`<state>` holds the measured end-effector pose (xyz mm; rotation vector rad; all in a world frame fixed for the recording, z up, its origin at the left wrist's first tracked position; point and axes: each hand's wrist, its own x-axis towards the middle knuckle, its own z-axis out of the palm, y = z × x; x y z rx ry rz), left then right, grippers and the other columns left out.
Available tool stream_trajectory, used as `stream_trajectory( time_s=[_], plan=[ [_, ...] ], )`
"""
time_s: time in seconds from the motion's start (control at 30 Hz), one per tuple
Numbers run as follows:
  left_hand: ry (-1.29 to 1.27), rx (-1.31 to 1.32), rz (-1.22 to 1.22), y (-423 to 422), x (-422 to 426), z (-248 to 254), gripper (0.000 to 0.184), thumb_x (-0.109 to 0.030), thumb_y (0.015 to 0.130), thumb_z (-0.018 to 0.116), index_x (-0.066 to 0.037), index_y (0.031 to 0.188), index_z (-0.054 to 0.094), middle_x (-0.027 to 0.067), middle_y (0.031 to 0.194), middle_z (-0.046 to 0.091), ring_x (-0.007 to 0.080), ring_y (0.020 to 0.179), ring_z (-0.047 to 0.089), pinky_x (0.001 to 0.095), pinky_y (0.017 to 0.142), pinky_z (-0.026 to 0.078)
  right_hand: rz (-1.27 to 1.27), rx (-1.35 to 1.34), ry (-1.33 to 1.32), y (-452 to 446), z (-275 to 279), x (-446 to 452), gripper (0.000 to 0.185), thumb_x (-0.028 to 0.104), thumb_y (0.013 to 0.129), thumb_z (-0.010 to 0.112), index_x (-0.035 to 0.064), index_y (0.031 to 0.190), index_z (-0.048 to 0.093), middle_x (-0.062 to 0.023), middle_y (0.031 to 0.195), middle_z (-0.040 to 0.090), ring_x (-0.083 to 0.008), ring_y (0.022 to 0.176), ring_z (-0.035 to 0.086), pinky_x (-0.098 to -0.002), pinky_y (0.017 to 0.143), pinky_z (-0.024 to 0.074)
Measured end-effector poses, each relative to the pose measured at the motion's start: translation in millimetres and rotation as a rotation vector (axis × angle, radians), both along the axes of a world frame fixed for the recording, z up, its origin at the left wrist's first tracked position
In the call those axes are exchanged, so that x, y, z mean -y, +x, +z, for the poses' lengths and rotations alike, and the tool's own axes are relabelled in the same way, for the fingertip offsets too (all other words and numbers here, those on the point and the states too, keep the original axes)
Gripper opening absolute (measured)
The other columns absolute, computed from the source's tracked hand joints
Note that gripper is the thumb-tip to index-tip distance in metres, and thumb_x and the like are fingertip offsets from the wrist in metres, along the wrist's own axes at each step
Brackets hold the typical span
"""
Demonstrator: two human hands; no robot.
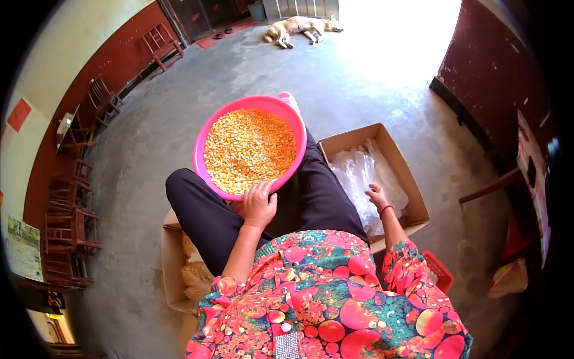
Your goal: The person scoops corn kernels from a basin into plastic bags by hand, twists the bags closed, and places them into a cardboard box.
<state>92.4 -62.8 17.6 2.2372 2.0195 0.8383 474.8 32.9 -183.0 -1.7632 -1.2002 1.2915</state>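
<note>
A pink basin point(303, 136) full of yellow corn kernels point(248, 149) rests at my knees. My left hand point(259, 205) lies on the basin's near rim, its fingers bent over the edge. On the right, my right hand point(376, 196), with a red band at the wrist, is over an open cardboard box point(412, 203) beside my thigh. Clear plastic bags point(356, 173) fill that box. The fingers of my right hand are curled together at the bags; whether they pinch the plastic is too small to tell.
Another cardboard box point(173, 269) with filled bags of corn point(197, 276) stands at my left. A red basket point(439, 272) is at my right hip. Wooden chairs point(75, 230) line the left wall. A dog point(299, 27) lies on the floor ahead.
</note>
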Motion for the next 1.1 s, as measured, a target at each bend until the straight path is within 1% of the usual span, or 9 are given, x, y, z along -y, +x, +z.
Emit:
stream_trajectory(
  time_s=[0.13, 0.4, 0.57, 0.8, 0.9, 0.93, 1.0, 1.03, 1.1],
  plan=[
    [-0.019, 0.014, 0.005, 0.1, 1.5, 4.8, 0.034, -0.016, 0.071, 0.058, -0.011, 0.105, 0.057, 0.0064, 0.099, 0.058, 0.0235, 0.093, 0.053, 0.0351, 0.08, 0.038, -0.082, -0.175, 0.059, 14.1, 60.8, 2.9, 0.046, 0.019, 0.074, 0.06, 0.0022, 0.116, 0.051, -0.0096, 0.109, 0.056, -0.0176, 0.094, 0.055, -0.0301, 0.071, 0.0454],
    [0.029, 0.051, 0.041, -2.6, -0.6, -3.5, 0.033, -0.016, 0.07, 0.057, -0.012, 0.103, 0.057, 0.0058, 0.097, 0.058, 0.0231, 0.092, 0.053, 0.0358, 0.081, 0.038, -0.153, -0.107, 0.212, 7.4, 122.3, -22.2, 0.036, 0.015, 0.076, 0.058, 0.0016, 0.11, 0.056, -0.0074, 0.104, 0.058, -0.0163, 0.092, 0.055, -0.0289, 0.072, 0.0455],
    [0.041, 0.074, 0.039, -1.7, -0.5, -5.1, 0.033, -0.017, 0.069, 0.057, -0.012, 0.102, 0.059, 0.0058, 0.094, 0.058, 0.0236, 0.093, 0.053, 0.0364, 0.081, 0.039, 0.086, -0.017, 0.704, -52.6, 177.0, -60.2, 0.037, 0.002, 0.077, 0.054, -0.0021, 0.113, 0.052, -0.0122, 0.109, 0.056, -0.0207, 0.104, 0.052, -0.0301, 0.09, 0.0402],
    [0.037, 0.184, 0.051, -2.4, 0.0, 5.2, 0.031, -0.022, 0.076, 0.057, -0.013, 0.105, 0.058, 0.0075, 0.1, 0.06, 0.0211, 0.097, 0.054, 0.0339, 0.083, 0.04, 0.524, 0.238, 1.207, -223.3, 307.6, -10.2, 0.044, 0.0, 0.074, 0.053, 0.0027, 0.117, 0.048, -0.0155, 0.118, 0.048, -0.0314, 0.109, 0.046, -0.0376, 0.092, 0.0382],
    [-0.037, 0.891, -0.029, -10.4, -8.3, -1.7, 0.038, -0.029, 0.087, 0.05, -0.007, 0.118, 0.049, 0.0047, 0.1, 0.058, 0.0085, 0.095, 0.052, 0.0234, 0.079, 0.041, 0.728, 0.215, 1.232, -270.1, 297.4, 16.8, 0.047, 0.001, 0.071, 0.053, 0.0035, 0.118, 0.047, -0.0161, 0.119, 0.046, -0.0329, 0.113, 0.041, -0.0407, 0.097, 0.0322],
    [-0.026, 0.896, -0.021, -14.9, -9.7, 1.2, 0.038, -0.029, 0.087, 0.05, -0.007, 0.118, 0.049, 0.0047, 0.1, 0.058, 0.0085, 0.095, 0.052, 0.0234, 0.079, 0.041, 0.795, 0.199, 1.205, -281.0, 283.3, 22.3, 0.048, 0.001, 0.071, 0.053, 0.0038, 0.118, 0.047, -0.0162, 0.119, 0.045, -0.0327, 0.113, 0.041, -0.0412, 0.097, 0.0313],
    [0.18, 1.69, -0.002, -26.2, -12.5, 9.9, 0.056, -0.031, 0.081, 0.059, -0.01, 0.128, 0.038, 0.0077, 0.107, 0.053, 0.0134, 0.095, 0.051, 0.0277, 0.081, 0.042, 0.91, 0.238, 1.14, -291.4, 261.7, 35.3, 0.051, 0.001, 0.07, 0.054, 0.0035, 0.12, 0.045, -0.0167, 0.119, 0.045, -0.0332, 0.113, 0.041, -0.0406, 0.096, 0.0328],
    [0.171, 1.77, -0.003, -36.4, -12.1, 7.9, 0.07, -0.03, 0.08, 0.061, -0.011, 0.135, 0.022, 0.0134, 0.119, 0.043, 0.0172, 0.103, 0.046, 0.0305, 0.083, 0.041, 0.978, 0.246, 1.112, -292.1, 233.8, 35.3, 0.054, 0.003, 0.069, 0.056, 0.0027, 0.121, 0.044, -0.0165, 0.121, 0.044, -0.033, 0.114, 0.04, -0.0417, 0.096, 0.0325],
    [0.243, 1.732, 0.015, -37.5, -11.1, 16.1, 0.081, -0.018, 0.076, 0.065, -0.012, 0.137, 0.013, 0.021, 0.128, 0.03, 0.0254, 0.113, 0.04, 0.0347, 0.09, 0.038, 1.069, 0.35, 1.098, -286.4, 211.4, 52.0, 0.057, 0.007, 0.067, 0.059, 0.0027, 0.122, 0.042, -0.0139, 0.123, 0.043, -0.0298, 0.115, 0.04, -0.0415, 0.095, 0.0312]
  ],
)
